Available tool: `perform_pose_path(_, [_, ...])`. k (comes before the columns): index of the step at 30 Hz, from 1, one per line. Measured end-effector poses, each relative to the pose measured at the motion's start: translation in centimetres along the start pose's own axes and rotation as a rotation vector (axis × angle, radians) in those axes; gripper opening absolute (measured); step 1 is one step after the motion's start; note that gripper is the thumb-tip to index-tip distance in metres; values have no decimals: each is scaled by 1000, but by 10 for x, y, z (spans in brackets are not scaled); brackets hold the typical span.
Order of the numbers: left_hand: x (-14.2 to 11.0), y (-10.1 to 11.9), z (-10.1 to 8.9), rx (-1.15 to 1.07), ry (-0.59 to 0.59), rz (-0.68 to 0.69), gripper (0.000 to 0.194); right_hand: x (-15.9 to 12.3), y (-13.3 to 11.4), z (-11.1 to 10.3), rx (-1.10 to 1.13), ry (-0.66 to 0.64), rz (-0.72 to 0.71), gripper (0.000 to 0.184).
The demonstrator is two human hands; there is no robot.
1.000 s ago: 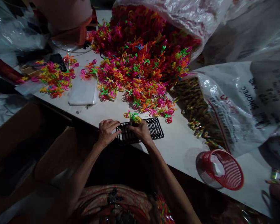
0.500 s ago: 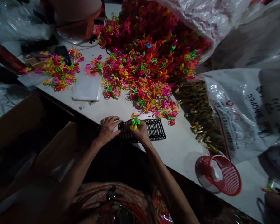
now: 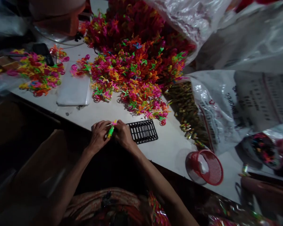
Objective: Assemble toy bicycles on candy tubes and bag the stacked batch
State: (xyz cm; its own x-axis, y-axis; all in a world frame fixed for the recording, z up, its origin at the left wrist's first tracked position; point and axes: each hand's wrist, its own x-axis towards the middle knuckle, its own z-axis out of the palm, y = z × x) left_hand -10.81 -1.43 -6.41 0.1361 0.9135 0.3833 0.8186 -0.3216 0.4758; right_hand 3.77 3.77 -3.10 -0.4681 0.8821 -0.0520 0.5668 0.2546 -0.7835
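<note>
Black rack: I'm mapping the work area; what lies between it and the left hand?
Going from the left hand, the head view shows a small green-and-yellow plastic piece, then the right hand, overlapping the black rack.

Folded cloth garment [image 3: 101, 201], muted tan and dull red, patterned, lower centre of frame. Dark patch mid-front; detail lost in shadow. Slim left forearm [image 3: 73, 172] and right forearm [image 3: 158, 180] bare, wrists too.

Reads "SINOPEC" [image 3: 231, 103] on the white plastic sack [image 3: 218, 117], well rightward of the right hand [image 3: 124, 134]; also bears a red emblem [image 3: 211, 102].
</note>
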Motion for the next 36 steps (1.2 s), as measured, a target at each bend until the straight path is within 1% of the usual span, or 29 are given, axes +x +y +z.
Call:
perform_pose_path(2, [-1, -3, 1, 9, 13, 23, 31, -2, -4, 1, -81, -19, -4, 10])
perform_pose_path(4, [-1, -6, 2, 16, 24, 35, 30, -2, -4, -7, -85, -95, -29, 9])
perform_pose_path(5, [0, -6, 2, 14, 25, 38, 30, -1, -2, -17, -72, -139, -47, 10])
perform_pose_path(7, [1, -7, 2, 0, 25, 36, 30, 3, 6, -46, -78, -172, -53, 17])
perform_pose_path(8, [1, -7, 3, -11, 27, 26, 31, 7, 11, -64, -129, -98, -18, 22])
perform_pose_path(11, [5, -5, 4, -51, 50, -10, 27, 25, 29, -115, -492, 241, 212, 28])
perform_pose_path(12, [6, -5, 5, -64, 60, -18, 23, 32, 35, -127, -585, 238, 254, 28])
perform_pose_path(13, [8, -5, 6, -73, 66, -21, 18, 39, 40, -135, -654, 204, 275, 26])
perform_pose_path(15, [13, -6, 8, -81, 63, -16, 11, 51, 49, -139, -739, 122, 241, 22])
perform_pose_path(16, [14, -7, 9, -81, 56, -13, 10, 53, 52, -138, -756, 104, 209, 22])
perform_pose_path(17, [16, -8, 10, -81, 47, -8, 10, 54, 53, -135, -761, 113, 176, 22])
perform_pose_path(18, [17, -9, 10, -84, 38, -1, 10, 52, 54, -131, -752, 150, 149, 23])
perform_pose_path(20, [18, -11, 10, -100, 33, 20, 11, 41, 52, -123, -678, 266, 109, 25])
perform_pose_path(22, [18, -13, 10, -123, 32, 39, 11, 25, 49, -111, -502, 347, 59, 22])
perform_pose_path(23, [18, -14, 10, -135, 29, 46, 11, 16, 47, -103, -372, 341, 38, 19])
perform_pose_path(25, [18, -16, 10, -159, 27, 60, 10, 1, 44, -84, -70, 255, 36, 17])
perform_pose_path(27, [18, -17, 11, -194, 38, 81, 11, -11, 42, -61, 184, 176, 83, 17])
perform_pose_path(28, [18, -18, 12, -216, 48, 90, 11, -15, 40, -51, 260, 172, 107, 17])
perform_pose_path(30, [18, -18, 14, -253, 68, 97, 12, -21, 38, -33, 299, 229, 124, 17])
perform_pose_path(32, [17, -19, 15, -264, 73, 80, 12, -26, 35, -21, 250, 297, 94, 18])
perform_pose_path(34, [17, -21, 15, -256, 61, 48, 13, -29, 33, -16, 190, 331, 46, 18])
perform_pose_path(36, [18, -22, 15, -263, 41, 28, 13, -30, 33, -16, 151, 334, 12, 15])
